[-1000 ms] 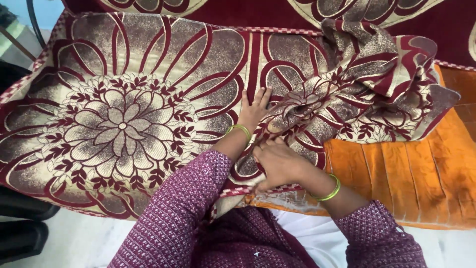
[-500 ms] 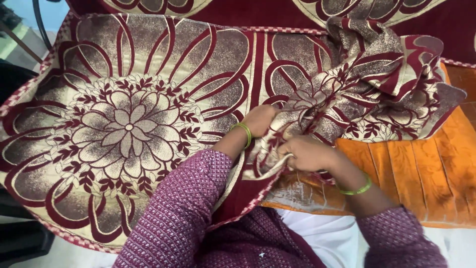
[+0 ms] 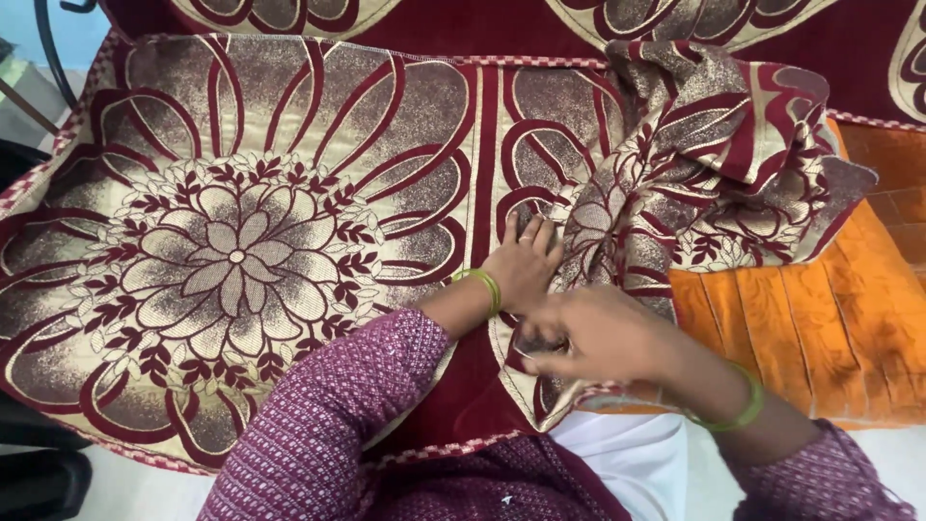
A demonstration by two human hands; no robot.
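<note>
Far left: a dark curved metal tube [image 3: 45, 43] against a pale blue wall, and two black rounded shapes [image 3: 39, 478] low on a pale floor.

Across most of the view: one heavy woven cover [image 3: 241, 251], velvety maroon with gold-beige brocade, patterned with a large round flower ringed by looping petal bands and small leaf sprigs, edged in a narrow checked red-and-cream trim. Spread flat over the left and middle; bunched and folded into thick crumpled pleats at upper right.

Middle: left hand [image 3: 526, 265] laid palm-down on the cover, fingers spread and pressing the cloth just beside the bunched folds; one green bangle [image 3: 485, 285] on that wrist; a knitted purple sleeve [image 3: 328, 434] with small pale flecks.

Just right of it: right hand [image 3: 598, 338], blurred, fingers curled in and pinching a fold of the cover near its lower edge, touching the left hand's side. One green bangle [image 3: 738, 415] on this wrist too, and a second purple sleeve [image 3: 830, 473].

Right: one orange cushion [image 3: 820, 328], satiny with a faint floral weave and stitched vertical pleats, partly bare, partly under the bunched cover. Below the hands, a strip of white cloth [image 3: 632, 463].

Top edge: a second maroon-and-gold patterned fabric [image 3: 463, 24] behind the cover.
</note>
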